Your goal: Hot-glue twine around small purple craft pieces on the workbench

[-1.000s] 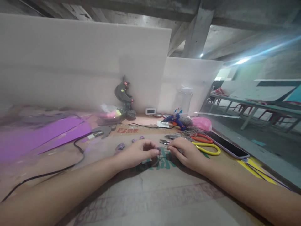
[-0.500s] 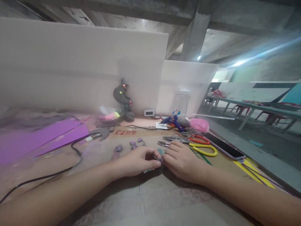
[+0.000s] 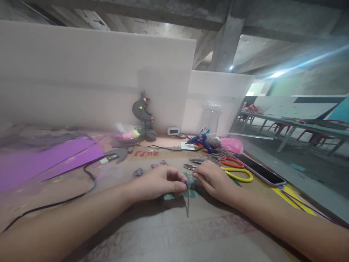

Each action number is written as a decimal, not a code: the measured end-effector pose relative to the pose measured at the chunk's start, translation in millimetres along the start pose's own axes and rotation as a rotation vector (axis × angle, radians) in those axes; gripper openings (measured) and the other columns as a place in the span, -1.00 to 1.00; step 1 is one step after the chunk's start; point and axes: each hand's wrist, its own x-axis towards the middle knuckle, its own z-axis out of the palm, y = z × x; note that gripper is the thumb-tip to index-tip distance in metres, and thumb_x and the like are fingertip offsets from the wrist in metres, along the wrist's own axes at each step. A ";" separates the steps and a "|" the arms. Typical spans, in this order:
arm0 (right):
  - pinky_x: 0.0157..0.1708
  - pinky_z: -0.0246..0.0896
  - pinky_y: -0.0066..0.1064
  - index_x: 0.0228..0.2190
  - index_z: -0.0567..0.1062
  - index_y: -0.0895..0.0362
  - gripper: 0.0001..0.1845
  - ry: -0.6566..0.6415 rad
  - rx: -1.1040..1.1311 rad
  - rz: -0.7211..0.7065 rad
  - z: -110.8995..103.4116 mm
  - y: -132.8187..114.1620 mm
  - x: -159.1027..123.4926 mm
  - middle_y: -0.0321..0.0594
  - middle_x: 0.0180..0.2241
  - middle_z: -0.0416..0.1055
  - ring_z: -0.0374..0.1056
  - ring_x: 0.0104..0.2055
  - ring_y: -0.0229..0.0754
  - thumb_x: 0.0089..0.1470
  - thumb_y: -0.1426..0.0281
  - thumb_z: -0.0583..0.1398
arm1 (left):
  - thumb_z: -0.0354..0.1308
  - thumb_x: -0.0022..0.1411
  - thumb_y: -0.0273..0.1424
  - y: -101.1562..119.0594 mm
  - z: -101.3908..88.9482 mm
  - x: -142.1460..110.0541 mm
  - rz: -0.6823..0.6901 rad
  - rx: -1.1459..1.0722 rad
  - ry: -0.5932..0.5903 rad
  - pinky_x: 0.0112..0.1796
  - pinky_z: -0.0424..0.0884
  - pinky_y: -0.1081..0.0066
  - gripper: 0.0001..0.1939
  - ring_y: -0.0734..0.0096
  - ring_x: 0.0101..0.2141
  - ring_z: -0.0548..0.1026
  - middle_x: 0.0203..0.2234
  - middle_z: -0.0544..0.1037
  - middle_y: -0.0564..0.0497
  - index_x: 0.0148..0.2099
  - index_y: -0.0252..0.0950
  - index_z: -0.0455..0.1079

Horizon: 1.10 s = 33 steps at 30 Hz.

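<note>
Between thumb and forefinger, my left hand (image 3: 159,182) pinches a small purple-grey piece (image 3: 186,183). A thin grey stem (image 3: 188,205) hangs down from that piece. Just to the right, apart from it, my right hand (image 3: 214,180) is closed with its fingers curled and pressed together; whether anything is inside cannot be seen. Beyond my right fingers lie scissors with yellow handles (image 3: 240,174) and a tool with orange-red handles (image 3: 231,162). Small purple and grey pieces (image 3: 138,172) lie behind my left hand, partly hidden by it.
A blue glue gun (image 3: 203,142) stands by grey yarn (image 3: 214,142) and a pink bundle (image 3: 231,145). A phone (image 3: 259,170) lies at the right edge. Purple sheets (image 3: 65,160) and a black cable (image 3: 91,174) are left. A dark crescent ornament (image 3: 140,109) stands behind.
My right hand has moved slightly right, away from the small piece. The grey stem now hangs in view below my left fingertips, which still pinch the piece.
</note>
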 end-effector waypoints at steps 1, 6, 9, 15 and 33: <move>-0.34 0.09 -0.36 -0.41 0.43 0.15 -0.72 0.005 0.036 0.041 0.5 2.4 -0.5 -0.17 -0.46 0.38 0.23 -0.36 -0.17 0.26 0.35 0.01 | 0.31 0.08 -0.32 0.5 -1.1 -0.2 -0.003 -0.015 0.005 -0.36 0.32 0.49 -0.79 0.54 -0.46 0.43 -0.48 0.51 0.07 -0.29 -0.35 0.42; -0.32 0.11 -0.35 -0.41 0.42 0.14 -0.70 -0.002 0.099 0.104 2.9 6.5 -1.7 -0.19 -0.46 0.40 0.25 -0.36 -0.17 0.27 0.32 0.00 | 0.32 0.08 -0.34 4.0 -3.4 -3.3 -0.014 -0.088 -0.014 -0.31 0.34 0.46 -0.79 0.53 -0.44 0.46 -0.49 0.52 0.07 -0.29 -0.34 0.41; -0.31 0.12 -0.35 -0.40 0.43 0.14 -0.71 0.004 0.110 0.110 4.7 7.3 -1.4 -0.17 -0.44 0.42 0.27 -0.35 -0.17 0.26 0.31 0.01 | 0.31 0.08 -0.35 5.5 -2.4 -4.5 -0.042 -0.072 -0.046 -0.31 0.34 0.46 -0.80 0.53 -0.44 0.46 -0.49 0.52 0.06 -0.30 -0.34 0.41; -0.34 0.09 -0.36 -0.42 0.43 0.15 -0.73 0.042 0.063 0.052 2.9 4.4 -0.7 -0.19 -0.46 0.40 0.23 -0.37 -0.18 0.26 0.35 0.02 | 0.31 0.08 -0.29 -2.9 -3.6 2.0 0.100 -0.054 0.029 -0.21 0.38 0.36 -0.78 0.44 -0.30 0.49 -0.16 0.51 -0.10 -0.32 -0.33 0.41; -0.30 0.07 -0.33 -0.44 0.41 0.15 -0.75 0.107 0.022 -0.007 1.1 4.2 0.9 -0.21 -0.48 0.37 0.20 -0.37 -0.19 0.25 0.37 0.04 | 0.32 0.05 -0.30 1.5 0.5 -1.9 -0.031 -0.050 -0.084 -0.34 0.34 0.50 -0.80 0.54 -0.46 0.43 -0.45 0.55 0.02 -0.31 -0.33 0.52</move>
